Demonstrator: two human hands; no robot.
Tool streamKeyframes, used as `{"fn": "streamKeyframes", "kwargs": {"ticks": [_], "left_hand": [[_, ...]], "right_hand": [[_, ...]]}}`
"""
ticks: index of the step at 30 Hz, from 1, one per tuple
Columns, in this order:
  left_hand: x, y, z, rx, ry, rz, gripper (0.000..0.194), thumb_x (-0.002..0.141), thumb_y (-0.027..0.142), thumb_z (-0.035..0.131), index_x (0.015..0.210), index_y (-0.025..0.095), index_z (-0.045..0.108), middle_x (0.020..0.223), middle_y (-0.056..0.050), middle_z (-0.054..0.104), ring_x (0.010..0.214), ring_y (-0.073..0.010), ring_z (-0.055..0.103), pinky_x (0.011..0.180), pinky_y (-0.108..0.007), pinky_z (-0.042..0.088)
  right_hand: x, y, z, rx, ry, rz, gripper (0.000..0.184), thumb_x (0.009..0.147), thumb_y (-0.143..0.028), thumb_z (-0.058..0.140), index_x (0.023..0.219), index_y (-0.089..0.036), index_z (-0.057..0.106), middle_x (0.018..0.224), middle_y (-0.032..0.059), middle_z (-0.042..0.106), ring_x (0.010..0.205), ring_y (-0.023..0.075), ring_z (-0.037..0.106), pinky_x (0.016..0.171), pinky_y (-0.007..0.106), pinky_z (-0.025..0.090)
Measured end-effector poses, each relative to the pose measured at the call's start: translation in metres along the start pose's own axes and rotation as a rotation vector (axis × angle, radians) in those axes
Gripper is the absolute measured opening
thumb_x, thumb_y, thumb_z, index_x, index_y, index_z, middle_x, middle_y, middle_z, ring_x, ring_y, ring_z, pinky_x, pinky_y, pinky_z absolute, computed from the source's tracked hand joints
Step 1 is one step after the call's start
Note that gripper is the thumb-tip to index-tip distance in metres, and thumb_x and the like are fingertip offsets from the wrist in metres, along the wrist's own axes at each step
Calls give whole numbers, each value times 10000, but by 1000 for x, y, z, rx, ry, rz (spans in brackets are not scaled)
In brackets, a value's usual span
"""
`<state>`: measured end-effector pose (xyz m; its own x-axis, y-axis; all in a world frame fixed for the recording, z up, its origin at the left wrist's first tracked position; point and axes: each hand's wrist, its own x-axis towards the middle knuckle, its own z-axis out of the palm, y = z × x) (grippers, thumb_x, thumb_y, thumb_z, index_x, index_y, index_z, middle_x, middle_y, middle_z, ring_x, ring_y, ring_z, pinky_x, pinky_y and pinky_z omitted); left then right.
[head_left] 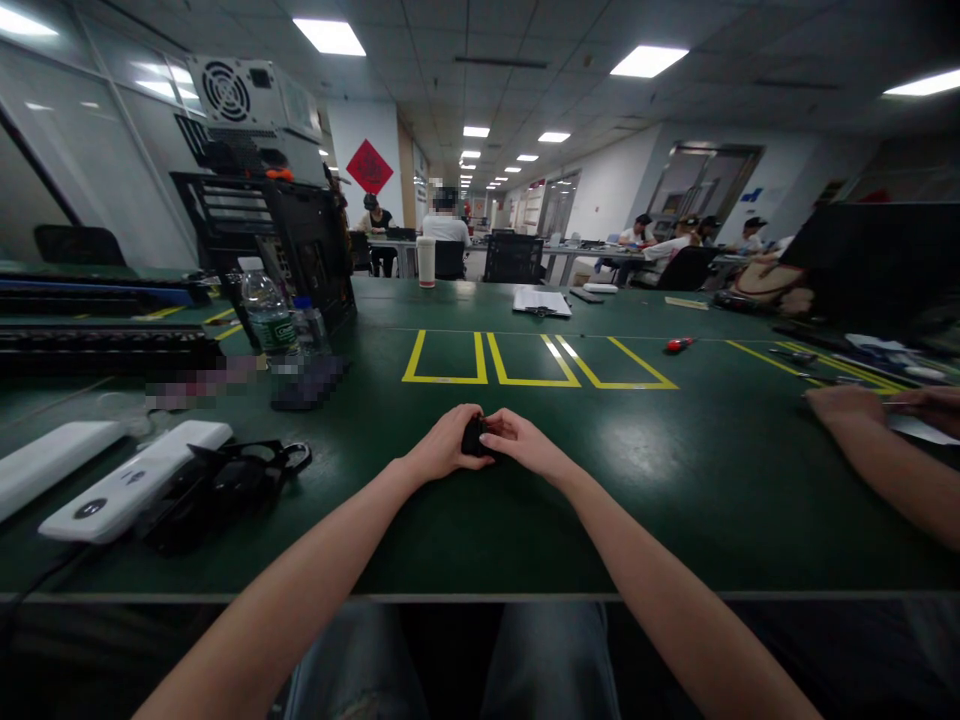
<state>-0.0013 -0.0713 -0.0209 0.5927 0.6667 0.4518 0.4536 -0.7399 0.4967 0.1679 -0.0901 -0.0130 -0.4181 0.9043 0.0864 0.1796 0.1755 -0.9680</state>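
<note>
Between my two hands is a small black object [473, 437], low over the green table; its kind I cannot make out. My left hand [448, 440] curls around its left side, with the thumb low and the fingers over the top. From the other side, my right hand [520, 440] presses its fingertips against the object. Both hands hide much of it. Just beyond them, yellow tape outlines [445, 380] mark the tabletop [630, 520].
At left stand a computer case [300, 230], a water bottle [266, 310], white power banks [135, 480] and a black strapped item [240, 480]. Farther back lie a clipboard [541, 301] and a red screwdriver [679, 345]. Another person's hand [847, 405] works at right.
</note>
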Motion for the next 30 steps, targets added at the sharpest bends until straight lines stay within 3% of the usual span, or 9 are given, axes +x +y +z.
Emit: {"fn": "streamKeyframes", "kwargs": {"ticks": [3,7,13,18,22,30], "left_hand": [[0,0,0,9,-12,-3,562,584,351,649,1039,182,366,973,-57,466,864,-206,474,751,-342,400],[0,0,-1,-8,-23,-8,568,591,354,646,1053,189,360,980,-58,462,870,-204,471,760,-346,399],[0,1,-2,-33,-19,-22,574,581,350,654,1053,191,369,1002,-64,462,900,-212,471,785,-361,393],[-1,2,-3,-40,-27,-43,552,589,337,650,1049,194,380,983,-56,474,874,-203,483,754,-347,404],[-1,2,-3,-46,-23,-30,561,591,341,649,1054,192,370,988,-54,471,877,-196,480,758,-337,404],[0,0,0,-35,-10,-45,591,561,319,672,1054,195,370,989,-55,472,898,-210,475,780,-351,390]], "right_hand": [[-3,-4,-1,15,-35,-29,330,644,-260,613,919,-185,448,950,23,527,926,156,518,828,348,411],[-3,-5,2,-20,39,-11,253,702,-344,539,888,-190,462,929,23,535,890,158,530,800,357,422],[2,3,2,-48,89,55,302,703,-352,536,937,-175,461,947,44,537,898,160,520,802,364,416],[-4,-8,1,3,-10,19,293,664,-315,587,889,-181,456,945,28,534,906,157,526,808,354,423],[-8,-14,3,-33,32,14,265,697,-349,545,887,-189,453,945,29,531,895,160,531,784,353,436],[2,2,2,-27,72,44,314,696,-317,552,956,-162,469,954,55,545,909,162,527,831,366,409]]}}
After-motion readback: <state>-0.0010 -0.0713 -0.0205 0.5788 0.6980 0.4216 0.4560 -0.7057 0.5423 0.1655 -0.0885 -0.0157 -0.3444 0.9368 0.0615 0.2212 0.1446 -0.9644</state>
